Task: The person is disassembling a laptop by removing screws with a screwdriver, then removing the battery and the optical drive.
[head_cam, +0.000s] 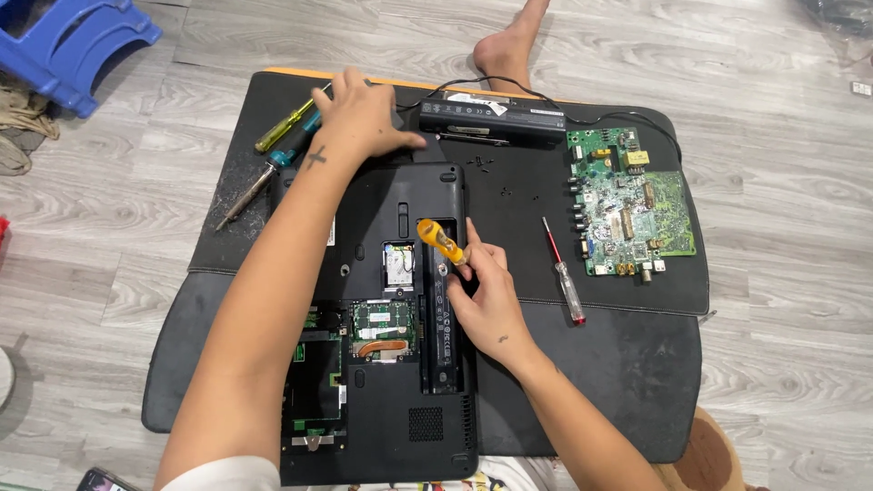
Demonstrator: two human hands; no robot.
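Observation:
A black laptop [386,427] lies upside down on a black mat [600,364], with its bottom covers off and boards showing. My right hand [486,300] grips a small orange-handled screwdriver [438,238] with the tip down at the laptop's empty battery bay. My left hand [364,114] reaches across to the laptop's far edge and presses flat there, fingers spread, beside a black battery pack [491,115].
A green circuit board [627,202] lies at the mat's right. A red-handled screwdriver [566,275] rests near the middle, with loose screws [496,177] above it. Yellow and teal screwdrivers [282,136] lie at the upper left. A blue stool [77,41] and a person's bare foot [509,45] are on the wood floor.

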